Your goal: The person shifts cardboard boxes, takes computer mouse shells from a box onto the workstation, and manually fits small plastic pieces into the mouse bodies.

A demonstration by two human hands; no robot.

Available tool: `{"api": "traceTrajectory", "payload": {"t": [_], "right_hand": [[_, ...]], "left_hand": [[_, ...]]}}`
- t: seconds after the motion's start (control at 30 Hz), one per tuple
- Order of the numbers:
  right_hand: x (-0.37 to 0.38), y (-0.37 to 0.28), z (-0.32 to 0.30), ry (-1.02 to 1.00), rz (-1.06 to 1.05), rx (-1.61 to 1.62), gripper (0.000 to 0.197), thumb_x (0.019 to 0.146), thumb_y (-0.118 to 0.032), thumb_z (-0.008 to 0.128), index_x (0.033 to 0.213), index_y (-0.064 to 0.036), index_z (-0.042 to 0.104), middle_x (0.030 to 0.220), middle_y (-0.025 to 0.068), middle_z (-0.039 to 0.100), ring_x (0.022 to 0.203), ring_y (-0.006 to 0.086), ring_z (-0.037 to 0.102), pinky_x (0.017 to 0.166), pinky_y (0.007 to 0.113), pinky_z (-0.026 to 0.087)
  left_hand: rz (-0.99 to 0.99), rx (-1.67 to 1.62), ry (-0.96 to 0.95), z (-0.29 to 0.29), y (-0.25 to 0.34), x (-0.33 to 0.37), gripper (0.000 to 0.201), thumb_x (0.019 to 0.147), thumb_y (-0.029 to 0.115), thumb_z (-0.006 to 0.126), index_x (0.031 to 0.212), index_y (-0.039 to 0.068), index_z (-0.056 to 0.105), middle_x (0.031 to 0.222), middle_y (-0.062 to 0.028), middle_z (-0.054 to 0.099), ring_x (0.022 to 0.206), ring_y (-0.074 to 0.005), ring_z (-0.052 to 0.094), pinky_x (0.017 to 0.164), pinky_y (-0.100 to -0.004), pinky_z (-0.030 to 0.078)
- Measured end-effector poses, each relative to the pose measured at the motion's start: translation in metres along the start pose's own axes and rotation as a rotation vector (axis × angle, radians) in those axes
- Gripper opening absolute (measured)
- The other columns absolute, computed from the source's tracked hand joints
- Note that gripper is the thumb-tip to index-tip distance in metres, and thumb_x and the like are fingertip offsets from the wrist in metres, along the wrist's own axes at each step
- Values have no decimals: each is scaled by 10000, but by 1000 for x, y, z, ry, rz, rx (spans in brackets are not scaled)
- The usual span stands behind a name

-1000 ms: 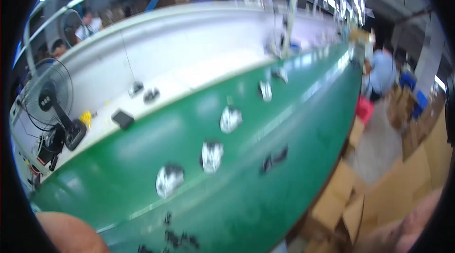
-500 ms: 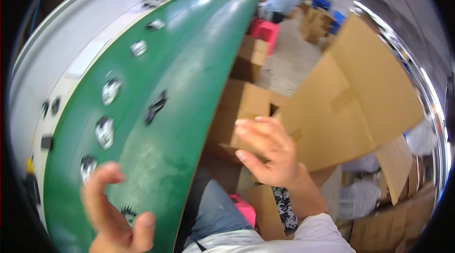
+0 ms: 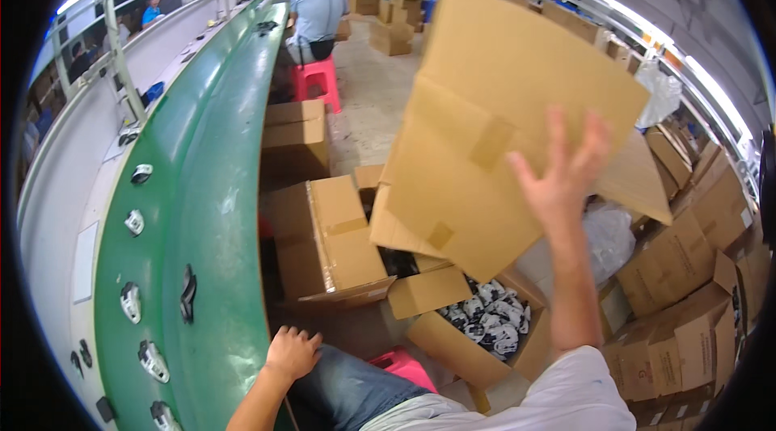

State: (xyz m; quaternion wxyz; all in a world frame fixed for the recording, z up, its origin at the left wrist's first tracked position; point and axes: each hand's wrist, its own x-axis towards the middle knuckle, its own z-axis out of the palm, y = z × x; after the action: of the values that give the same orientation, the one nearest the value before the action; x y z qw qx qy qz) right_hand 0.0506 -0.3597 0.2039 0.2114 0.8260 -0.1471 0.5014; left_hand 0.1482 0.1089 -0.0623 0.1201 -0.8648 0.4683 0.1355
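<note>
- Right hand: raised in front of the large cardboard sheet, fingers spread and unclosed; blurred, so whether the palm touches the board cannot be told.
- Large cardboard sheet: brown, creased, and taped in places; it stands tilted at right of centre, above and behind the open carton.
- Left hand: back upward, fingers bent, at the denim-covered knee next to the edge of the green belt; its underside is hidden, so whether it grips anything cannot be told.
- Open carton: near the person's legs, its flaps spread, filled with a heap of white-and-black parts.
- Green belt: runs along the person's left into the distance; white-and-black pieces lie spaced in a row along its left half, and a slender dark piece lies alone to their right.
- Near pink stool: partly visible beside the denim-covered leg.
- Brown box: between the belt and the large cardboard sheet.
- Clear plastic bag: just right of the right forearm, with stacked cartons farther right.
- Co-worker in a light blue shirt: seated on a far pink stool beside the belt.
</note>
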Motion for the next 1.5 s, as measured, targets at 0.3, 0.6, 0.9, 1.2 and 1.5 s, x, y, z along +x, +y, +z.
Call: {"api": "traceTrajectory", "payload": {"t": [0.3, 0.6, 0.9, 1.2, 1.5], "right_hand": [[-12, 178, -28, 48, 669, 543, 1164, 860, -290, 909, 1715, -99, 142, 1754, 244, 156, 1585, 371, 278, 1278, 463, 280], [-62, 167, -46, -385, 534, 346, 1306, 778, -149, 911, 1734, -164, 21, 1654, 300, 393, 1476, 437, 470, 1247, 466, 357], [-28, 123, -66, -685, 300, 259, 1268, 738, -273, 938, 1729, -185, 151, 1424, 328, 594, 1254, 521, 614, 1065, 545, 508], [-77, 29, -76, -264, -94, 365, 864, 854, -320, 821, 1623, -155, 462, 961, 101, 721, 881, 266, 708, 1060, 543, 528], [-117, 1, -98, -524, -85, 565, 673, 994, -346, 639, 1634, -221, 472, 1213, 244, 702, 1151, 378, 687, 1187, 573, 426]], "left_hand": [[-112, -193, 425, -21, -4, 2, 417, 922, 358, 739, 1227, 77, 691, 979, -114, 720, 948, -312, 695, 846, -441, 541], [-134, -235, 399, -30, 6, 10, 373, 921, 286, 743, 1220, 64, 713, 993, -112, 731, 934, -317, 695, 863, -443, 553], [-120, -244, 374, -52, 6, 13, 390, 897, 280, 771, 1217, 64, 714, 1024, -126, 739, 948, -348, 698, 857, -457, 559], [279, -1267, 966, -271, -10, 112, 1173, 901, 638, 765, 1729, 143, 97, 1679, -188, 342, 1548, -334, 346, 1243, -519, 305], [372, -1487, 940, -373, -47, 233, 671, 1089, 530, 522, 1599, 119, 376, 1504, -142, 509, 1383, -265, 511, 1179, -456, 410]]}}
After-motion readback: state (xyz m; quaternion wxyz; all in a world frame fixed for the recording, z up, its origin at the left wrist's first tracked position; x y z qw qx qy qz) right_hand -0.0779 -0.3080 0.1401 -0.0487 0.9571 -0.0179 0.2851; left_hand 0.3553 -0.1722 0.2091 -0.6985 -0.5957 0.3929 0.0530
